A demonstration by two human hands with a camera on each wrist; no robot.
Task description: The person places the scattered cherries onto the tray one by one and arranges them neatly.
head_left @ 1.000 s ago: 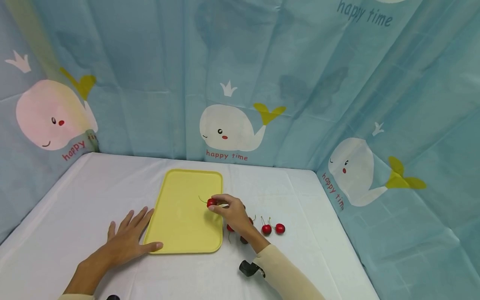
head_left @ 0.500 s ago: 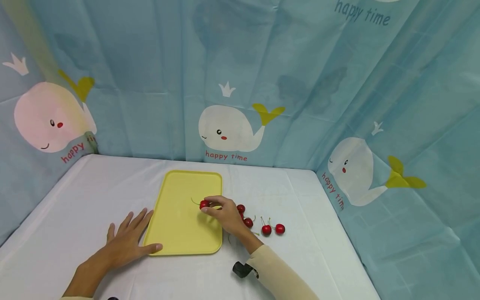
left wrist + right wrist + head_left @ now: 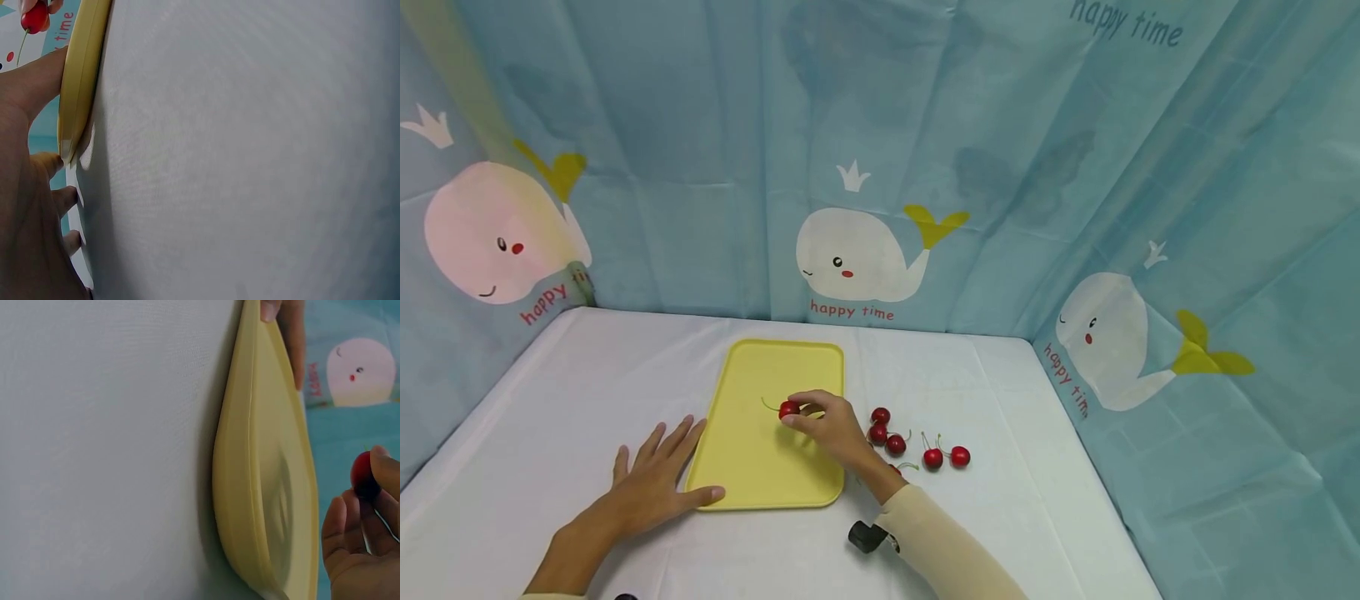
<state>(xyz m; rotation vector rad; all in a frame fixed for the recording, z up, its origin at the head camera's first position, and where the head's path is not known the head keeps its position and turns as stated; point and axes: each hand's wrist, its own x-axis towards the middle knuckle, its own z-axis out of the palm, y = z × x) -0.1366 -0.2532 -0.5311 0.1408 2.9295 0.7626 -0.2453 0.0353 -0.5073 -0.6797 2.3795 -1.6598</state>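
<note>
Over the yellow tray [image 3: 752,467], my right hand [image 3: 826,427] pinches a red cherry [image 3: 787,409] between thumb and fingers. The cherry's thin green stem points left, and the right wrist view shows the cherry [image 3: 362,472] raised above the tray's surface. My left hand [image 3: 655,482] lies with fingers spread at the tray's near left corner. Its thumb rests on the tray rim [image 3: 81,81], and the other fingers reach along the left side. Several more cherries [image 3: 895,444] lie on the white cloth right of the tray, one partly hidden behind my right wrist.
A white cloth [image 3: 1000,517] covers the table. Blue curtains [image 3: 700,167] with printed whales stand along the back and both sides. A black wrist camera [image 3: 867,537] hangs under my right sleeve, low over the cloth.
My right hand has moved left over the tray, carrying the cherry further in from the right rim. More of the cherries on the cloth now show. My left hand has stayed in place.
</note>
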